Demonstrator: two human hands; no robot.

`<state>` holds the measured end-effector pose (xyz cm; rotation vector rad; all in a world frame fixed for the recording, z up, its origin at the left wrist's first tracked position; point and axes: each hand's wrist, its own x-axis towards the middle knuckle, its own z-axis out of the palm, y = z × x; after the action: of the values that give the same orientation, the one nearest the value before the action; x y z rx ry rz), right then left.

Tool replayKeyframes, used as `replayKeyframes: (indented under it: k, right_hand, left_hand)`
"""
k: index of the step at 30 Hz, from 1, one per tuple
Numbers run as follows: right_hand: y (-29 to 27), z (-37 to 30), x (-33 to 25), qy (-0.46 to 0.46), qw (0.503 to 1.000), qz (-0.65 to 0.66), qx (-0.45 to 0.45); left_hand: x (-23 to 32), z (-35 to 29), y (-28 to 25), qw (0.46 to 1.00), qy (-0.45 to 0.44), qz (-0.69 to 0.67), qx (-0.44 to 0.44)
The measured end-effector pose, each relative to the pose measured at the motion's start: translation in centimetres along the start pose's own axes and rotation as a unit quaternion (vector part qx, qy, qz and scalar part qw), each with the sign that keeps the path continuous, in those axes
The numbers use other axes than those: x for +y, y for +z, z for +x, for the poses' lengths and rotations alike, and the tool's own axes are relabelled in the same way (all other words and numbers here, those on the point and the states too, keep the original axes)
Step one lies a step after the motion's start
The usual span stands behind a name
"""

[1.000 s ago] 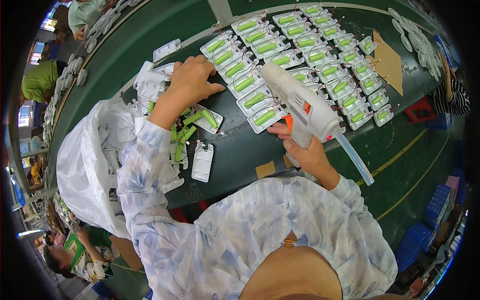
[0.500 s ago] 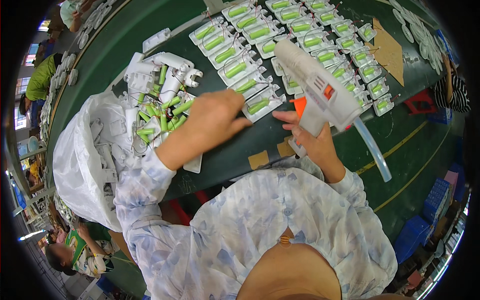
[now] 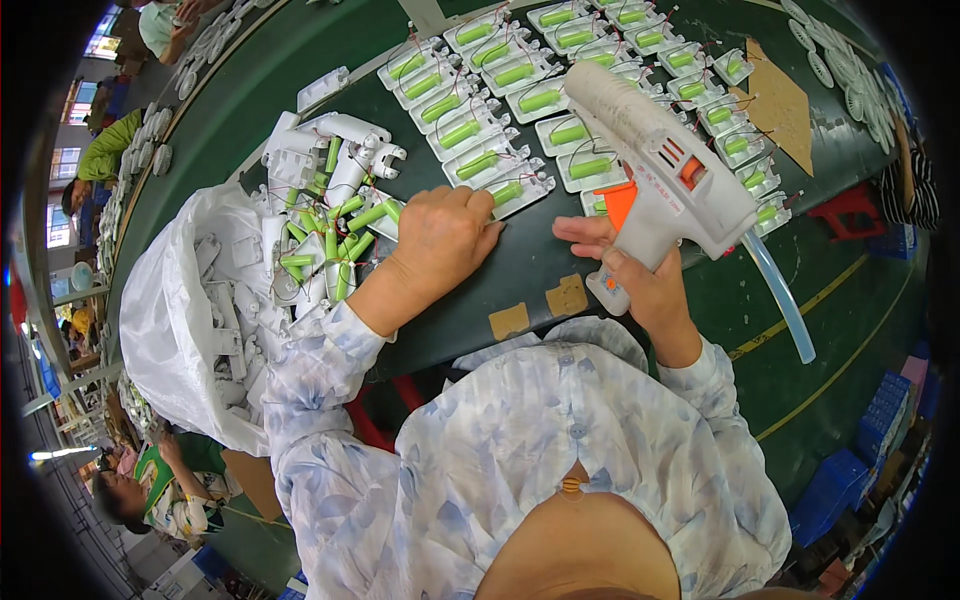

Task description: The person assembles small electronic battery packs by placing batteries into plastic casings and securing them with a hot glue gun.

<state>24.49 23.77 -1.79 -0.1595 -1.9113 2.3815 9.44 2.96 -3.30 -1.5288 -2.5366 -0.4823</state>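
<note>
My right hand [image 3: 655,290] holds a white hot glue gun [image 3: 660,165] by its handle, some fingers stretched out by the orange trigger [image 3: 620,207]. A clear glue stick [image 3: 785,300] sticks out of its back end. My left hand [image 3: 445,240] is closed, fingers curled down at the left end of the nearest white plastic housing [image 3: 525,197]; what lies inside its fingers is hidden. That housing holds a green battery cell [image 3: 505,192] and ends a row of similar ones. Left of this hand is a heap of loose green cells [image 3: 345,240] with thin wires.
A white plastic bag [image 3: 160,310] full of white parts stands at the left. Rows of housings with cells [image 3: 515,75] cover the far table. Cardboard pieces [image 3: 780,110] lie at the right, smaller ones [image 3: 508,321] by the near edge. Other people [image 3: 110,150] work around.
My left hand has curled its fingers and sits at the end of the nearest housing. The glue gun has moved slightly right, still in my right hand. The whole view has shifted a little.
</note>
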Motion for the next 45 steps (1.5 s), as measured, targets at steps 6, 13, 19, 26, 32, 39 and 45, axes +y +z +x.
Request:
replayKeyframes:
  k: [6,13,19,26,32,39,45]
  right_hand:
    - [0.0,-0.2,-0.1,-0.022,0.999,0.047,-0.007]
    - [-1.6,-0.6,-0.5,-0.031,0.976,0.205,-0.074]
    - [-1.6,-1.2,-0.1,-0.009,0.969,0.240,-0.057]
    - [-1.8,-1.2,-0.1,-0.035,0.971,0.237,-0.011]
    - [-2.3,-1.4,0.5,-0.036,0.973,0.227,-0.011]
    - [-2.6,-1.2,0.2,-0.043,0.976,0.214,-0.019]
    - [-3.9,-1.4,0.6,-0.038,0.975,0.218,-0.015]
  left_hand:
    - [0.2,0.3,-0.7,1.000,-0.021,-0.008,-0.020]
    - [-10.7,5.1,-3.9,0.981,-0.186,-0.031,0.034]
    - [-20.6,9.1,-1.3,0.917,-0.383,-0.037,-0.103]
    - [-18.8,10.9,0.0,0.899,-0.393,-0.173,-0.083]
    - [-15.0,10.4,-1.8,0.868,-0.436,-0.204,-0.118]
    - [-13.2,12.6,-0.9,0.843,-0.436,-0.280,-0.142]
    - [-13.7,13.0,-0.6,0.840,-0.422,-0.317,-0.129]
